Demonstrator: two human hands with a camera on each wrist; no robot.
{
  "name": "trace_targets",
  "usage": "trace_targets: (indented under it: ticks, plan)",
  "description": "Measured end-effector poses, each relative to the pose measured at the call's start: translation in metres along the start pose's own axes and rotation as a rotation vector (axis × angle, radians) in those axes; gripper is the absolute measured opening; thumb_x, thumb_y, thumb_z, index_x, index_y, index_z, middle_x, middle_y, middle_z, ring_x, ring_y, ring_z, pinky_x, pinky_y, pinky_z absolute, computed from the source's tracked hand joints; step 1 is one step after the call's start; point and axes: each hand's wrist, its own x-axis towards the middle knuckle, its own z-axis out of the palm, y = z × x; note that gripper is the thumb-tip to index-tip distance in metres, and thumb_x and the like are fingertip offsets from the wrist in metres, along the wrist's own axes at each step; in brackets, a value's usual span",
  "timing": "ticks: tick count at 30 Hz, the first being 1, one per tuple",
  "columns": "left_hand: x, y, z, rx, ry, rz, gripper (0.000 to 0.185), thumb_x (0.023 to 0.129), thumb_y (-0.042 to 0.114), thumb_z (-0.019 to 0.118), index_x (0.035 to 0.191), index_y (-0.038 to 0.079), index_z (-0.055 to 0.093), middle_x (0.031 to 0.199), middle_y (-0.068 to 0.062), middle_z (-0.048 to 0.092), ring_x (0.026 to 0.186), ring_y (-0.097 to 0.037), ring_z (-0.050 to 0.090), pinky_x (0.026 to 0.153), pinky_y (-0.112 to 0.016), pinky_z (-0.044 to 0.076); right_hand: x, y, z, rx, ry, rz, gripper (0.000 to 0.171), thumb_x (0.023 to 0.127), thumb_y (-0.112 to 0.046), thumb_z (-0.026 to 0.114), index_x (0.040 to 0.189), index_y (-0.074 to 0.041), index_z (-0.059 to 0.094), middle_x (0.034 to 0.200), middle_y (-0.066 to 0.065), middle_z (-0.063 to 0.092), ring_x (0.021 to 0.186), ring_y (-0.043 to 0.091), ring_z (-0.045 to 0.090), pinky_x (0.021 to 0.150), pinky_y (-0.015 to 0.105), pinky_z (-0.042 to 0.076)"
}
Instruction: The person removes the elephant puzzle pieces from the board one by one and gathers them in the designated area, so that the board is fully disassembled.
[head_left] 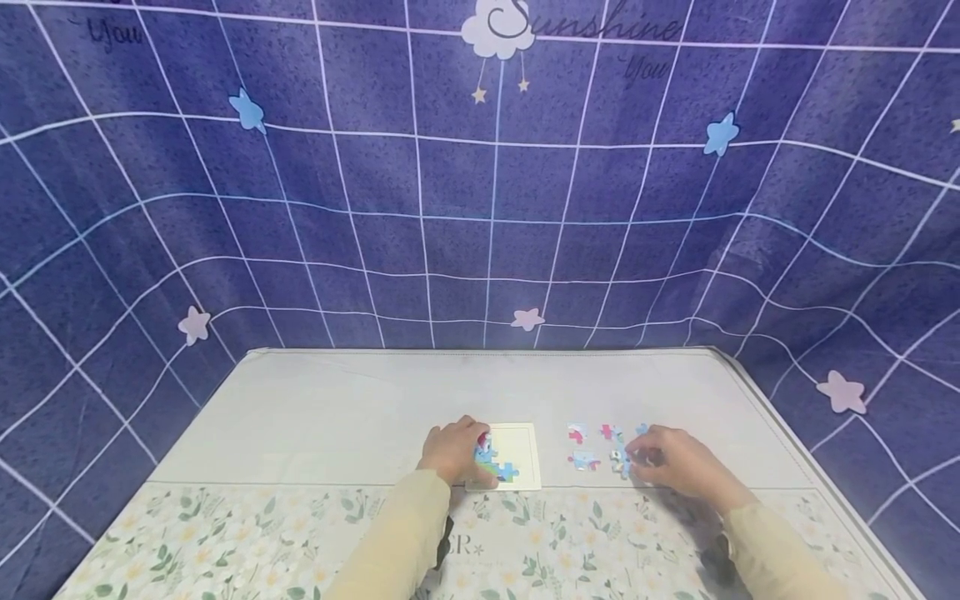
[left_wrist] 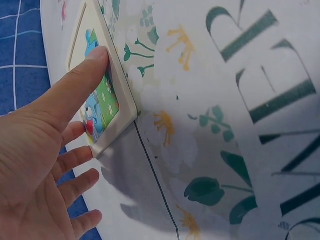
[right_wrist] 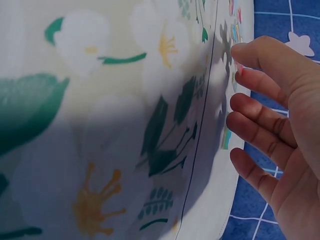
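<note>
My left hand (head_left: 453,450) lies over the left side of a cream puzzle tray (head_left: 534,467). In the left wrist view its straight thumb (left_wrist: 82,75) rests on the assembled blue and green jigsaw pieces (left_wrist: 107,102), while the other fingertips are at the tray's outer edge. To the tray's right, my right hand (head_left: 678,462) hovers at a group of loose jigsaw pieces (head_left: 617,460). Its thumb and index fingertips are close together but apart in the right wrist view; a small pink patch shows between them, and whether they touch a piece is unclear.
More loose pieces with pink and blue print (head_left: 581,461) lie between the tray and the right hand. The tabletop cover (head_left: 337,417) is white at the back and floral in front. A blue gridded curtain (head_left: 457,183) surrounds the table.
</note>
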Motion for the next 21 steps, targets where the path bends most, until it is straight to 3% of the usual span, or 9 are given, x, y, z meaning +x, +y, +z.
trace_targets:
  ticks: [9, 21]
  plan:
    - [0.0015, 0.0003, 0.0028, 0.026, 0.002, -0.004, 0.084, 0.067, 0.043, 0.094, 0.138, 0.011, 0.061, 0.133, -0.007, 0.062, 0.119, -0.031, 0.061, 0.106, -0.054, 0.046, 0.0021, -0.0021, 0.0049, -0.019, -0.039, 0.065, 0.026, 0.080, -0.023, 0.084, 0.103, -0.013, 0.076, 0.085, -0.008, 0.064, 0.077, 0.011, 0.059, 0.071, 0.035, 0.055]
    - [-0.0029, 0.0041, -0.0022, 0.050, -0.008, -0.005, 0.083, 0.068, 0.043, 0.093, 0.137, 0.010, 0.061, 0.130, -0.007, 0.062, 0.116, -0.030, 0.062, 0.103, -0.051, 0.049, 0.0027, 0.0003, 0.0050, -0.016, 0.014, 0.057, 0.023, 0.085, -0.027, 0.082, 0.103, -0.015, 0.077, 0.084, -0.011, 0.061, 0.077, 0.010, 0.058, 0.070, 0.033, 0.054]
